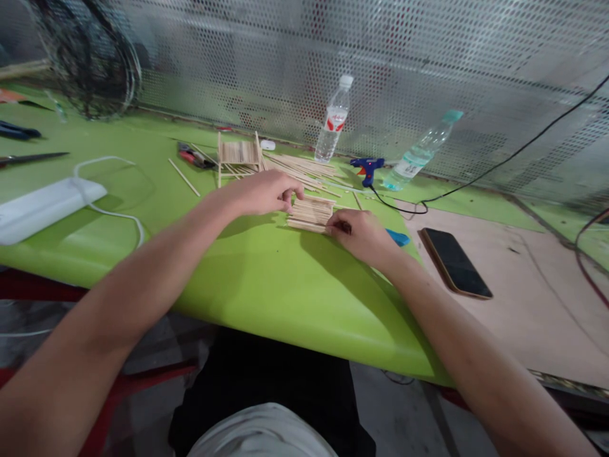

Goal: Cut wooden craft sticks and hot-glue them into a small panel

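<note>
A small flat panel of wooden sticks (311,211) lies on the green tabletop, its sticks side by side. At its upper left corner is my left hand (266,192), fingers curled together; whatever they pinch, if anything, is hidden. My right hand (361,233) closes thumb and fingers on the panel's lower right end. Behind the left hand stands a little stick-built frame (238,153) with upright posts. Loose wooden sticks (304,168) lie scattered beyond the panel.
A blue glue gun (367,169) with a black cable, two plastic bottles (333,120) and pliers (195,156) lie toward the back. A phone (455,263) rests at right on a bare board. On the left are a white power strip (50,206) and a wire coil (88,60).
</note>
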The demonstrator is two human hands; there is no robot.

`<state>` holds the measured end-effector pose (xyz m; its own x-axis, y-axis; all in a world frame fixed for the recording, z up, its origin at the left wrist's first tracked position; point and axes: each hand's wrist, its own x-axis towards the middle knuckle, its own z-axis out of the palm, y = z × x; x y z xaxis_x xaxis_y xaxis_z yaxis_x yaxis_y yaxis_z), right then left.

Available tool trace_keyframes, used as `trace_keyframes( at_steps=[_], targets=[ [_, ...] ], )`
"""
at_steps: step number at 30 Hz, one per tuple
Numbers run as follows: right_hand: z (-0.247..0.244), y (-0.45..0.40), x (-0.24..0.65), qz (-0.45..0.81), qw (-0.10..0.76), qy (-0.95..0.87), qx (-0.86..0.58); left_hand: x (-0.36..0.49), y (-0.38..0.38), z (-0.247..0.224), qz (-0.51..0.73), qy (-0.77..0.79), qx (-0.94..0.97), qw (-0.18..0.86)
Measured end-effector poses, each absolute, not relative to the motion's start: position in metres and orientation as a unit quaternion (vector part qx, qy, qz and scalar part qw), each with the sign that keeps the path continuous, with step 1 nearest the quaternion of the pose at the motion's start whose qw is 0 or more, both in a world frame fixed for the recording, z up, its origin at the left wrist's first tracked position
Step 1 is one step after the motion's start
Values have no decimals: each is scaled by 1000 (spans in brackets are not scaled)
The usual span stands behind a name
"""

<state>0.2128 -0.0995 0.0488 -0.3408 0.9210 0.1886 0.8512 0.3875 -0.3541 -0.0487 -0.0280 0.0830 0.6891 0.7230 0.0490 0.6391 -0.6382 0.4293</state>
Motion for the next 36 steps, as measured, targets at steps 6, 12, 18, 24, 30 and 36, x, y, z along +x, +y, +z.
trace_keyframes(
  at_steps=[6,12,18,24,30,36],
  targets=[
    [48,-99,213,99,182,-814,-542,-46,-34,87,121,371,903,181],
    [45,-97,215,102,184,-812,-544,-43,-36,85,163,377,899,150],
    [47,-99,214,99,179,-811,-549,-42,-31,79,169,348,913,131],
    [49,-99,213,93,178,-814,-544,-41,-28,75,166,347,912,139],
    [48,-99,213,98,179,-811,-548,-40,-30,78,193,346,906,150],
    [48,-99,214,104,179,-815,-541,-39,-31,79,197,343,904,160]
  ],
)
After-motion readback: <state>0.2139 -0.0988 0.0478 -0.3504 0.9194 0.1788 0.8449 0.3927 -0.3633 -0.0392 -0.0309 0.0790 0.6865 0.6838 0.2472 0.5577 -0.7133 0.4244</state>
